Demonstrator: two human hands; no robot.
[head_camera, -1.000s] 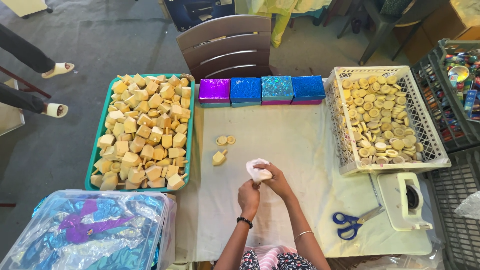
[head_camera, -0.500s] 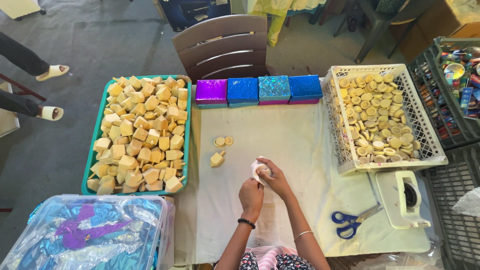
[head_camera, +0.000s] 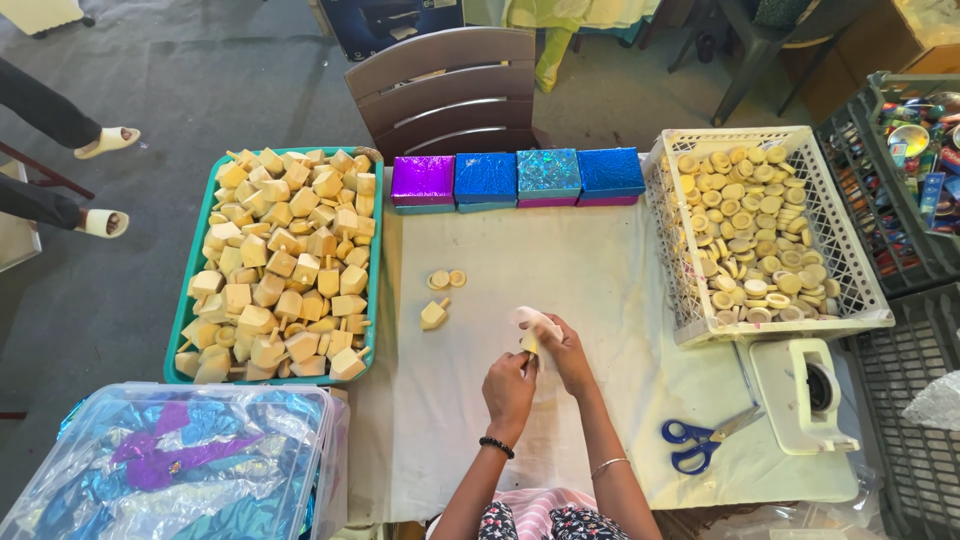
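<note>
Pale cloth-covered table (head_camera: 600, 260), grey, perhaps concrete, floor (head_camera: 200, 90)

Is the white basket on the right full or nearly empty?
Roughly full: the white basket holds pale wooden discs heaped across its floor.

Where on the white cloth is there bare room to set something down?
The widest bare patch of the cloth lies between the row of shiny boxes, the white basket and the hands. Another lies left of the left hand, below the loose wooden piece. It is crowded by the scissors and tape dispenser, and in the green tray.
</note>
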